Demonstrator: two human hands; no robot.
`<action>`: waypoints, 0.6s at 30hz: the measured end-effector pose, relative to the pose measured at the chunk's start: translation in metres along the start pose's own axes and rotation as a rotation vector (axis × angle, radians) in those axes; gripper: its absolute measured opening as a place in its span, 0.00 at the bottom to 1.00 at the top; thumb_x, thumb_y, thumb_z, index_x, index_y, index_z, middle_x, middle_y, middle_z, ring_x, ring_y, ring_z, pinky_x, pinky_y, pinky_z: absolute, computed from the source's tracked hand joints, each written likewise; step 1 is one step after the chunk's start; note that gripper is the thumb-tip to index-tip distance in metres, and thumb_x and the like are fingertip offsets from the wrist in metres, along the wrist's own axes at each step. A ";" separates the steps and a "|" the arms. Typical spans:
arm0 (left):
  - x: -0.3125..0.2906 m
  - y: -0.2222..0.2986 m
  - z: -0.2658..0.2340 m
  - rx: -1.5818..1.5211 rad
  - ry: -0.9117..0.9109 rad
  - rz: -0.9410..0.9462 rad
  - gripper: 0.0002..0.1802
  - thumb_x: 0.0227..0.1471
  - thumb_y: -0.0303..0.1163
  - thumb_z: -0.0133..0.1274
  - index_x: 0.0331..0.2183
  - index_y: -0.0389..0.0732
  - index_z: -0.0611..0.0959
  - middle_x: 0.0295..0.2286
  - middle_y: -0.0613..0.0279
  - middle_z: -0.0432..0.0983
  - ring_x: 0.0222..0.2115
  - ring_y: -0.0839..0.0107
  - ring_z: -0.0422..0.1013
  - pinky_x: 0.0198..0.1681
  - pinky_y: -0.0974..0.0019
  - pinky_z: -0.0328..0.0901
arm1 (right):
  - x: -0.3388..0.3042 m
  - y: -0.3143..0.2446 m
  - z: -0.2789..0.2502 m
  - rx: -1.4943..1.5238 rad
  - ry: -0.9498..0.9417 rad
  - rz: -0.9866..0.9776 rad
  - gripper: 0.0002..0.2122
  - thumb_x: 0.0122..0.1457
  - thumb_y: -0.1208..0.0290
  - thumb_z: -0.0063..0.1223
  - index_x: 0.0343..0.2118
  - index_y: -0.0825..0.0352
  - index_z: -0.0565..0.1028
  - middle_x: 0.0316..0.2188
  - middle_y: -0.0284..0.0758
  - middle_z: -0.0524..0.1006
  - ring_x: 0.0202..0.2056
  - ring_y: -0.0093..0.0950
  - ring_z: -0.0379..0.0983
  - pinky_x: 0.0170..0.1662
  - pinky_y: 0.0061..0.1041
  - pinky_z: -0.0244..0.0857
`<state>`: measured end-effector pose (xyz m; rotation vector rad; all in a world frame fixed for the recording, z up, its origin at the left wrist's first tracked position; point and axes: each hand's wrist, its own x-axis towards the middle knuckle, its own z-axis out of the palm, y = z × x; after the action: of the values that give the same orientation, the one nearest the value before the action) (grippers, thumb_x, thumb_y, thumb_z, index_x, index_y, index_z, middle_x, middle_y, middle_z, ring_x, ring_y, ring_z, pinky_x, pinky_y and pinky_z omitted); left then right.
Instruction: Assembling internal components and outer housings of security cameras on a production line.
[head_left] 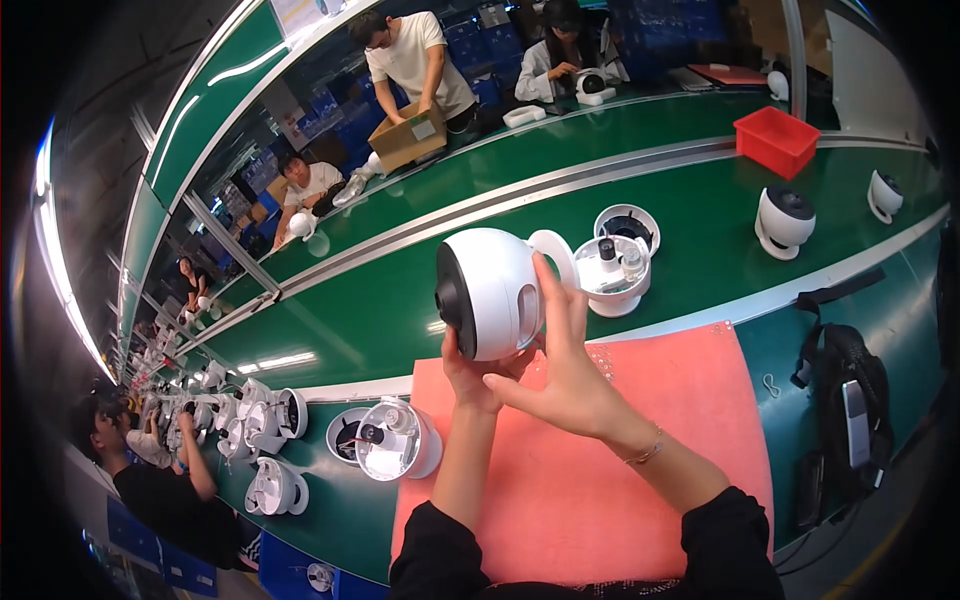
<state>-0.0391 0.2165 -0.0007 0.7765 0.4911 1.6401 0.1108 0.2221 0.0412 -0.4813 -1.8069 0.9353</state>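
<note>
Cupped from below, the left hand is closed around the underside of the camera, its fingers partly hidden by the white shell. Up at the rear, the right hand is half open against it, index finger beside the round stand, thumb spread toward the left palm; how hard it presses, you can't tell. And the camera itself? In the air above the mat's far edge, black face to the left, oval slot in its side. Good handling here means letting the lower hand bear the load while the other only steadies. Fingertips are best off that black face (smudges could show on dark plastic) and out of the slot. Better over the pink mat, too, likely kinder to a slip than the bench. Mind the tiny bits just beside the right hand: a hasty set-down could scatter them. One open unit sits at the mat's left edge, another beyond the stand, so small, slow turns look safest.
</note>
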 end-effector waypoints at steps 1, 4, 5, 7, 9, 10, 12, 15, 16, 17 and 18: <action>-0.001 0.000 0.009 0.003 0.047 0.014 0.39 0.44 0.60 0.45 0.54 0.49 0.62 0.51 0.57 0.59 0.49 0.55 0.62 0.46 0.52 0.64 | 0.000 0.002 0.001 0.034 0.004 0.030 0.49 0.43 0.71 0.60 0.60 0.64 0.31 0.51 0.45 0.44 0.56 0.42 0.42 0.53 0.40 0.57; 0.000 0.002 0.012 -0.074 0.018 -0.012 0.37 0.46 0.58 0.45 0.54 0.49 0.61 0.52 0.57 0.58 0.50 0.54 0.60 0.48 0.48 0.62 | -0.001 0.010 0.007 0.096 0.012 0.063 0.48 0.44 0.72 0.59 0.60 0.62 0.32 0.51 0.44 0.44 0.55 0.40 0.45 0.53 0.41 0.57; -0.002 0.004 0.013 -0.075 0.024 -0.015 0.37 0.46 0.58 0.45 0.54 0.49 0.61 0.52 0.57 0.58 0.50 0.54 0.60 0.48 0.48 0.62 | 0.000 0.011 0.006 0.099 0.009 0.069 0.48 0.44 0.72 0.59 0.60 0.62 0.32 0.51 0.44 0.44 0.55 0.40 0.45 0.53 0.41 0.57; -0.004 0.004 0.014 -0.036 -0.027 -0.026 0.37 0.47 0.57 0.44 0.54 0.45 0.61 0.52 0.56 0.57 0.50 0.59 0.59 0.51 0.55 0.59 | 0.002 0.015 0.001 0.178 -0.008 0.141 0.48 0.45 0.73 0.58 0.60 0.61 0.32 0.50 0.43 0.44 0.54 0.38 0.48 0.53 0.41 0.56; -0.008 0.007 0.010 -0.060 -0.019 -0.025 0.37 0.46 0.52 0.48 0.54 0.44 0.61 0.51 0.55 0.59 0.49 0.59 0.60 0.51 0.54 0.59 | 0.004 0.017 -0.001 0.208 0.004 0.167 0.46 0.46 0.71 0.58 0.60 0.61 0.34 0.51 0.43 0.46 0.53 0.36 0.52 0.53 0.40 0.57; -0.011 0.011 0.003 0.044 0.017 -0.019 0.36 0.45 0.48 0.50 0.54 0.43 0.61 0.50 0.54 0.60 0.49 0.59 0.61 0.52 0.54 0.59 | 0.007 0.015 -0.002 0.355 0.011 0.207 0.44 0.46 0.68 0.58 0.59 0.62 0.37 0.52 0.42 0.48 0.53 0.35 0.52 0.52 0.38 0.57; -0.012 0.014 -0.008 0.157 0.000 -0.005 0.37 0.41 0.38 0.55 0.53 0.41 0.61 0.48 0.54 0.64 0.50 0.59 0.61 0.53 0.53 0.58 | 0.012 0.013 -0.005 0.579 0.048 0.226 0.38 0.48 0.63 0.57 0.57 0.64 0.45 0.52 0.42 0.55 0.52 0.33 0.55 0.51 0.33 0.58; -0.010 0.010 -0.010 0.251 -0.073 0.116 0.46 0.26 0.22 0.60 0.52 0.38 0.60 0.46 0.54 0.64 0.48 0.60 0.63 0.53 0.57 0.60 | 0.012 0.013 -0.005 0.466 0.124 0.114 0.38 0.45 0.60 0.60 0.54 0.70 0.50 0.46 0.48 0.62 0.48 0.37 0.63 0.47 0.32 0.61; -0.009 0.010 -0.009 0.332 -0.112 0.141 0.51 0.21 0.22 0.63 0.53 0.39 0.60 0.48 0.56 0.63 0.49 0.60 0.62 0.53 0.58 0.59 | 0.011 0.016 -0.004 0.250 0.202 -0.058 0.35 0.43 0.58 0.62 0.51 0.70 0.57 0.46 0.48 0.65 0.47 0.38 0.65 0.47 0.32 0.61; -0.005 0.009 -0.004 0.418 -0.150 0.152 0.54 0.20 0.24 0.66 0.54 0.41 0.59 0.49 0.57 0.62 0.50 0.61 0.62 0.53 0.58 0.59 | 0.011 0.016 -0.005 0.080 0.228 -0.156 0.35 0.42 0.57 0.62 0.50 0.70 0.59 0.47 0.49 0.65 0.47 0.40 0.65 0.48 0.33 0.61; -0.004 0.010 -0.002 0.480 -0.212 0.160 0.53 0.27 0.31 0.65 0.55 0.42 0.55 0.52 0.56 0.58 0.52 0.59 0.58 0.54 0.56 0.58 | 0.009 0.014 -0.007 -0.086 0.248 -0.252 0.35 0.41 0.56 0.62 0.49 0.70 0.61 0.47 0.49 0.64 0.47 0.42 0.65 0.48 0.34 0.61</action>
<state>-0.0472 0.2105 0.0040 1.3595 0.6958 1.5787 0.1119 0.2396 0.0370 -0.3933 -1.6401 0.5989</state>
